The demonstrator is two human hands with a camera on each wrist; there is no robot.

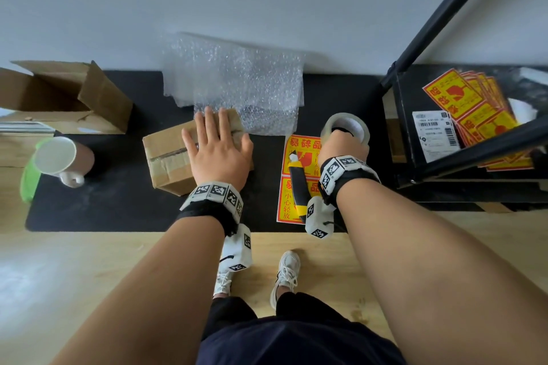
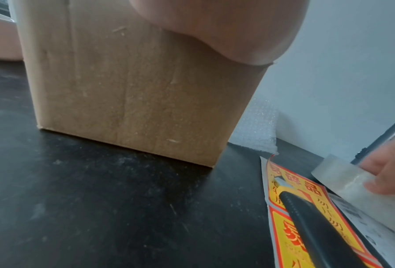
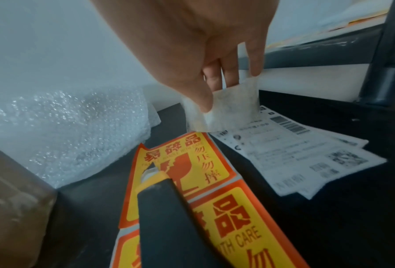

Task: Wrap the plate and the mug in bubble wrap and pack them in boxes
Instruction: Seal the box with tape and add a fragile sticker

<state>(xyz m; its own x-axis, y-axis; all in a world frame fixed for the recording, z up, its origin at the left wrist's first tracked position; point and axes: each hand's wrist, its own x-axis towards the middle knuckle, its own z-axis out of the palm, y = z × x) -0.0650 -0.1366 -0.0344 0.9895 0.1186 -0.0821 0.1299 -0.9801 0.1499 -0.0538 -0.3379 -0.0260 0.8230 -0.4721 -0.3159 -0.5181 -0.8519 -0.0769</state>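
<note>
One box down by the look of it. The small box (image 1: 178, 154) sits closed with tape along its top seam, and my left hand (image 1: 218, 151) is lying flat on it, fingers spread, just pressing the lid. My guess is the plate's in there, since I can't spot it anywhere, but I can't see inside, so don't quote me.

My right hand (image 1: 345, 147) is at 3 o'clock from the box, fingers curled round the clear tape roll (image 1: 345, 127), thumb on the outside. So the grip on that side is pinching tape, and I'd say sealing is the step in hand.

Still to do: the mug (image 1: 63, 158). It's lying on its side at 9 o'clock from the box, bare, no wrap on it, next to something green (image 1: 29, 175) I can't identify. The second box (image 1: 59, 98) stands open at 10 o'clock, flaps up. The bubble wrap (image 1: 237, 83) is heaped at 12 o'clock against the wall, touching the sealed box's far edge. Roughly halfway, I reckon.

Writing: the red and yellow stickers (image 1: 299, 154) between my hands carry Chinese fragile characters, 易碎品 up top and 小心轻放 lower down, plus "WITH CARE" in English in the right wrist view. A utility knife (image 1: 299, 187) lies on them. More of those stickers (image 1: 468, 104) and shipping labels (image 1: 434, 135) with barcodes sit on the shelf at 3 o'clock, print too small to read.
</note>
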